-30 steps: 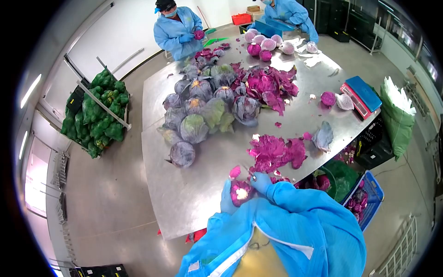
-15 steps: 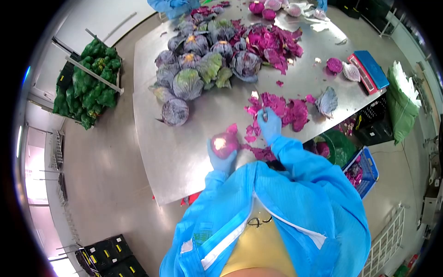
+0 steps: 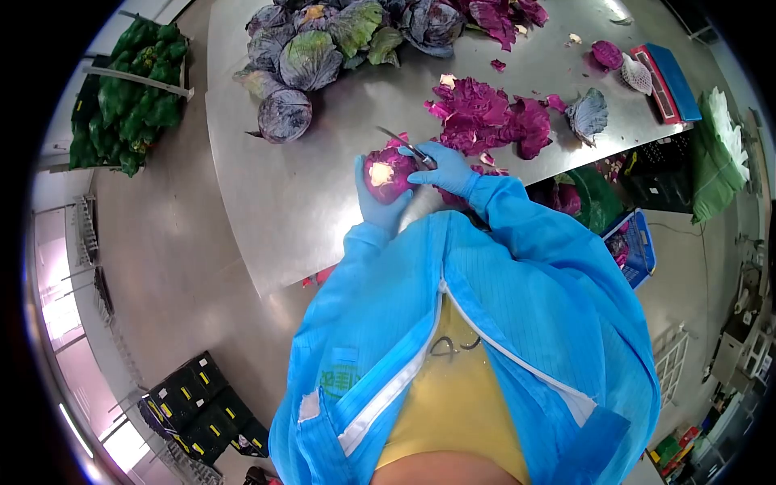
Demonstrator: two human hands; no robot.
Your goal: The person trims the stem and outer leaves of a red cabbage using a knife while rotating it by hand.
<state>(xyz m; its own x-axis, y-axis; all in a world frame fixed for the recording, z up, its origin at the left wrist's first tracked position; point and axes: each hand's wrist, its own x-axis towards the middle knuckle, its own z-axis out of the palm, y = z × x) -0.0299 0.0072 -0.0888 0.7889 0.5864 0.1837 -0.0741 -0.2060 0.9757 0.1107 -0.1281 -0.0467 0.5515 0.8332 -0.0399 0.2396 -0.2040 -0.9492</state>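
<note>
A trimmed red cabbage (image 3: pixel 381 192) rests in my blue-gloved left hand (image 3: pixel 378 213), its pale cut stem end facing up. The fingers wrap around its left and lower side. My right hand (image 3: pixel 449 171), gloved too, grips a knife (image 3: pixel 422 157) by its dark handle. The thin blade points up and to the left, over the cabbage's upper right edge. Fingers of the right hand are close against the cabbage's right side; whether they press on it I cannot tell. Loose purple leaves (image 3: pixel 475 109) lie on the table just beyond the right hand.
Untrimmed cabbages (image 3: pixel 311 61) are heaped at the far left of the steel table (image 3: pixel 267 218). A single cabbage (image 3: pixel 284 115) sits nearer. At the right are a netted cabbage (image 3: pixel 636 75) and a blue-and-red box (image 3: pixel 671 81). A blue crate (image 3: pixel 641 250) stands below the table's right edge.
My right hand has come left from the leaf pile to the cabbage, with the knife now plainly visible. The view has tilted downward, so the far end of the table is out of sight.
</note>
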